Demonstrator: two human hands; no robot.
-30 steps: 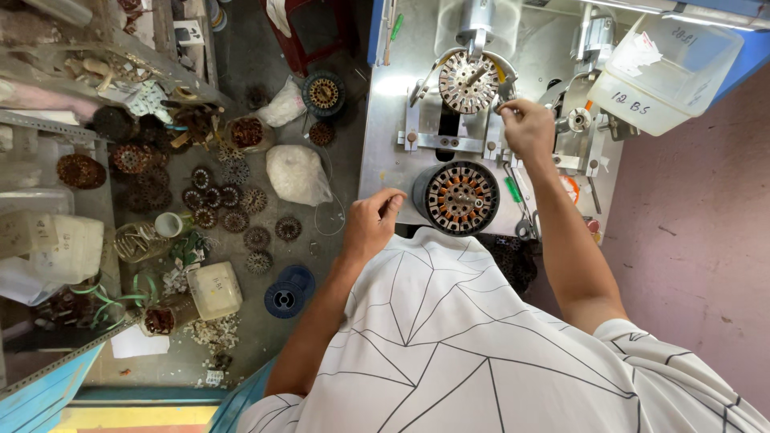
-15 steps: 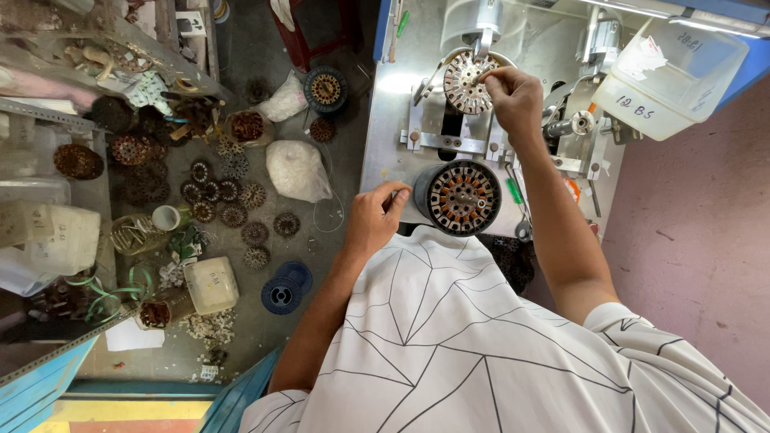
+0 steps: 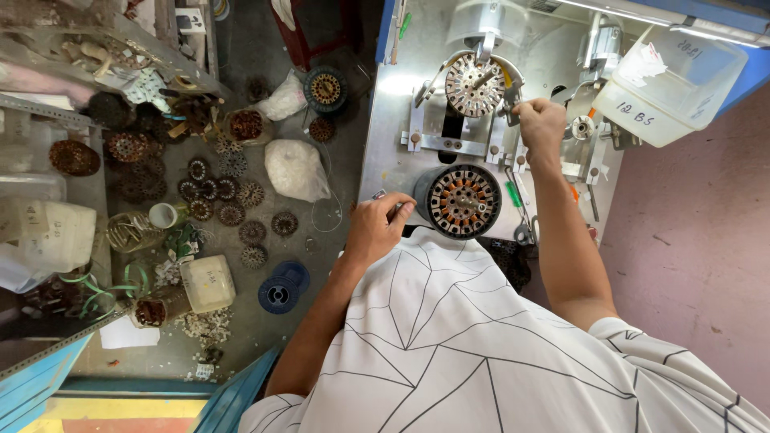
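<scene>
Here, left hand [image 3: 377, 228] beside round copper-wound stator [image 3: 459, 201]; right hand [image 3: 541, 124] w/ closed grip at slotted metal core [image 3: 475, 85].

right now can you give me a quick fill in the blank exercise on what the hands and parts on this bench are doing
1. The left hand rests on the bench just beside the round ____ stator.
2. The right hand reaches up to the machine, next to the slotted ____ mounted on it.
3. A white plastic ____ sits to the right of the machine.

Missing words: copper-wound; disc; tub
</scene>
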